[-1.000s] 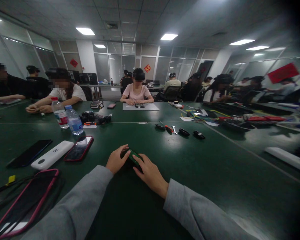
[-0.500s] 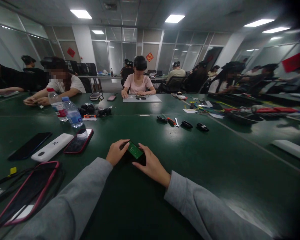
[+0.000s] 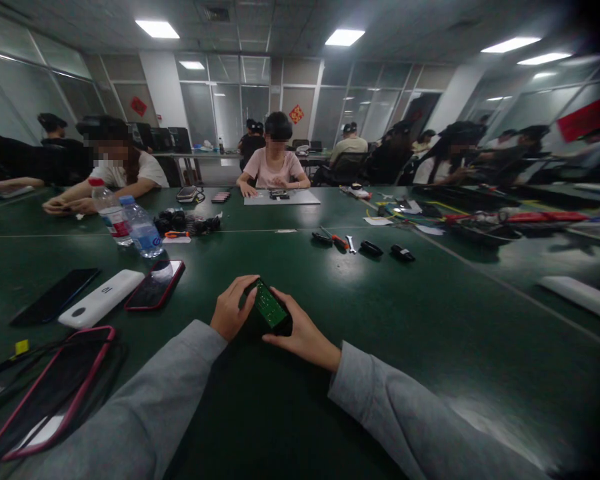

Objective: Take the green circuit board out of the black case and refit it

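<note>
Between my two hands is a small green circuit board [image 3: 271, 308] with a dark edge or casing, its face tilted toward me. My left hand [image 3: 233, 307] grips its upper left side, thumb on the near edge and fingers curled behind. On the right side, my right hand [image 3: 303, 328] holds it, with the fingers along the far edge and the thumb by the lower corner. The underside of the board is hidden. Beyond my hands lie a wrench [image 3: 351, 245], a screwdriver [image 3: 339, 241] and several black plastic parts [image 3: 371, 249].
Left of me are two phones in red-edged cases [image 3: 156, 285], a white power bank [image 3: 101, 298], a dark phone [image 3: 55, 297] and black cables. Two water bottles [image 3: 143, 228] stand farther off. Across the green table [image 3: 430, 320] a person in pink [image 3: 275, 165] sits at a white board.
The circuit board has tilted up, so more of its face shows. My hands have shifted slightly around it, and the whole view has moved a little.
</note>
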A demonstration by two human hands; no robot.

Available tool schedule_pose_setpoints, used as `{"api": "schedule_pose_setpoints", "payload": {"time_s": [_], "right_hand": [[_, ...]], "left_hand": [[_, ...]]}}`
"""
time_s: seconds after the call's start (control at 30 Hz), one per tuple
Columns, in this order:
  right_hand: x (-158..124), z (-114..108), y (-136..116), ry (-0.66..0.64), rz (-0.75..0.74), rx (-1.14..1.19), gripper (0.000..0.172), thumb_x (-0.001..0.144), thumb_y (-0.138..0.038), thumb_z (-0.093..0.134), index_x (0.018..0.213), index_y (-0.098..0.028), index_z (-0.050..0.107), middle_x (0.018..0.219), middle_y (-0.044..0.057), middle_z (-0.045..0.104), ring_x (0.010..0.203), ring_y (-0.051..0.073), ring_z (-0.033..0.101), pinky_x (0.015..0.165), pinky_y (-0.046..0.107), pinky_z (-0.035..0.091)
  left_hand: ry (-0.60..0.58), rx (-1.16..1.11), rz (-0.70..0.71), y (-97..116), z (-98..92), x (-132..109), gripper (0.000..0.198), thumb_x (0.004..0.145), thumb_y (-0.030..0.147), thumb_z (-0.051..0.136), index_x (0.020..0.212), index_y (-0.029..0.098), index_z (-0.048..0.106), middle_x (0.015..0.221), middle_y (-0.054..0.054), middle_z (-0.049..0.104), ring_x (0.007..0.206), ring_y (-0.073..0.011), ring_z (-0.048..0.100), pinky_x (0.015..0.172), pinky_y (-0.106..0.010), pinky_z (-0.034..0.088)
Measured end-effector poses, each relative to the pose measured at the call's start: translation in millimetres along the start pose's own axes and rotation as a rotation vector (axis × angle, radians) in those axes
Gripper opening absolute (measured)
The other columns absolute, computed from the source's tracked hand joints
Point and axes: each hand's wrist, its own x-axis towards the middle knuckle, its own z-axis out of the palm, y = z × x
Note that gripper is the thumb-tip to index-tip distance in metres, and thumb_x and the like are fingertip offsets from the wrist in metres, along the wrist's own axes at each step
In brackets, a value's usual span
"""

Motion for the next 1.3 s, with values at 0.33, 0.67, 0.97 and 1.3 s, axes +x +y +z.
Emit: {"api": "schedule_pose_setpoints", "payload": {"time_s": [0.33, 0.67, 0.97, 1.3], "right_hand": [[-1, -3, -8, -0.050, 0.070, 0.116, 0.083, 0.071, -0.034, 0.068, 0.139, -0.023, 0.020, 0.137, 0.010, 0.032, 0.127, 0.021, 0.034, 0.106, 0.041, 0.030], [-2, 1, -5, 0.115, 0.069, -0.043, 0.075, 0.076, -0.029, 0.061, 0.138, -0.024, 0.021, 0.129, 0.009, 0.037, 0.121, 0.021, 0.039, 0.103, 0.041, 0.034], [-1, 8, 7, 0.269, 0.048, -0.372, 0.076, 0.075, -0.021, 0.057, 0.140, -0.025, 0.018, 0.126, 0.011, 0.034, 0.115, 0.026, 0.040, 0.095, 0.047, 0.041], [-1, 1, 0, 0.180, -0.077, -0.348, 0.073, 0.076, -0.024, 0.058, 0.139, -0.025, 0.020, 0.132, 0.010, 0.033, 0.123, 0.024, 0.033, 0.102, 0.047, 0.034]], "left_hand": [[-0.008, -0.023, -0.049, 0, 1.7, 0, 0.028, 0.087, 0.028, 0.041, 0.110, 0.021, 0.055, 0.110, -0.006, 0.060, 0.105, -0.0173, 0.054, 0.094, -0.035, 0.042], [0.009, -0.364, -0.310, 8, 14.3, -4, 0.044, 0.082, 0.032, 0.051, 0.124, 0.022, 0.045, 0.128, -0.010, 0.049, 0.113, -0.0213, 0.050, 0.096, -0.039, 0.042], [0.016, -0.939, -0.784, 41, 39.3, -14, 0.048, 0.074, 0.030, 0.063, 0.118, 0.017, 0.047, 0.125, -0.013, 0.052, 0.113, -0.0228, 0.052, 0.092, -0.037, 0.046], [0.010, -1.157, -0.926, 24, 35.9, -15, 0.040, 0.074, 0.031, 0.064, 0.111, 0.021, 0.051, 0.111, -0.008, 0.061, 0.089, -0.0153, 0.063, 0.075, -0.027, 0.052]]}}
